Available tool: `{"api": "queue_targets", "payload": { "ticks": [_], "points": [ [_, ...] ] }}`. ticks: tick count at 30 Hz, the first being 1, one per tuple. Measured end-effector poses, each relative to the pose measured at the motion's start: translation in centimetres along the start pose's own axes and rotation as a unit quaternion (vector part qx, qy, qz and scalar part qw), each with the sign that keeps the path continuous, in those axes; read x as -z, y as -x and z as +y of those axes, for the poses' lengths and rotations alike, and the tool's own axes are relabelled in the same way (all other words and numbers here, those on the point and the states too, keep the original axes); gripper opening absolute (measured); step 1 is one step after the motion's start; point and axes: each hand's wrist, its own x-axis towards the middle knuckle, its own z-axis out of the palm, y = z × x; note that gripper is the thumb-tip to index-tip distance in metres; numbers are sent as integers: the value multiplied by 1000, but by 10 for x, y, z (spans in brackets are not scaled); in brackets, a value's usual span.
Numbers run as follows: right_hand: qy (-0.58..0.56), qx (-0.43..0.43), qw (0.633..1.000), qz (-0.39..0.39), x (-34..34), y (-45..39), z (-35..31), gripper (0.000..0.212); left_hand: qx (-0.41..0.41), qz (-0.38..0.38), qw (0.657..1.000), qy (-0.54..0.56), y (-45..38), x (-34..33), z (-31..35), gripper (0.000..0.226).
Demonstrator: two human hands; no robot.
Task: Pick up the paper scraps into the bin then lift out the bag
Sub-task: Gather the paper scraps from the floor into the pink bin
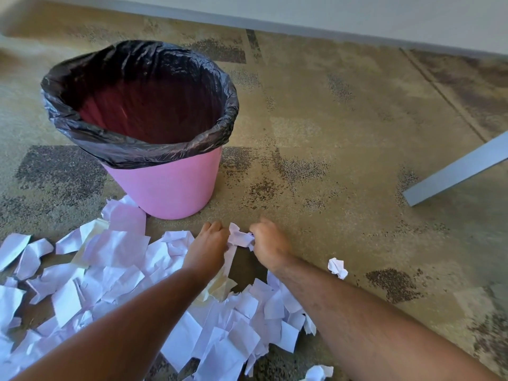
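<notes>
A pink bin (167, 185) stands on the carpet, lined with a dark plastic bag (137, 86) folded over its rim. I cannot see anything inside the bag. White paper scraps (115, 273) lie in a wide heap in front of the bin, spreading to the lower left. My left hand (207, 246) and my right hand (268, 240) are both down at the heap's far edge, fingers closed on a bunch of scraps (239, 237) between them. A crumpled scrap (337, 267) lies apart to the right.
A grey flat bar (456, 171), like a furniture leg, lies on the carpet at the right. A pale wall with a grey skirting (302, 22) runs along the back. Another crumpled scrap (319, 373) sits at the bottom edge.
</notes>
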Motion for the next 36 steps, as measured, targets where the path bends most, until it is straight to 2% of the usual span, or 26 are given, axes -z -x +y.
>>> {"api": "queue_targets", "payload": {
  "ticks": [6,9,11,16,20,23,27,29,31,34,36],
  "points": [
    [17,3,1000,-10,18,7,5,34,27,-15,1000,6,-1,16,0,10],
    [20,-10,1000,9,30,11,4,11,42,-4,999,15,-2,32,5,9],
    [21,-14,1000,19,40,13,4,9,49,12,998,22,-2,46,12,6],
    [10,-22,996,84,72,20,5,13,9,91,994,66,-6,81,32,4],
    [-44,-40,987,151,106,25,1,9,-32,148,984,97,-8,111,50,6],
    [-88,-48,970,223,135,26,-9,13,-86,201,970,105,-6,138,64,10],
    [-143,-38,928,341,179,23,-38,32,-134,312,933,123,0,185,82,6],
    [-170,-24,905,388,202,20,-56,39,-130,362,914,129,0,210,83,4],
    [-194,-11,890,412,221,16,-75,34,-110,405,897,137,0,232,77,9],
    [-233,1,881,413,237,5,-108,43,-58,457,873,156,0,256,56,14],
    [-260,-1,882,394,240,-2,-129,36,-18,476,864,161,-1,265,38,16]
  ]
}}
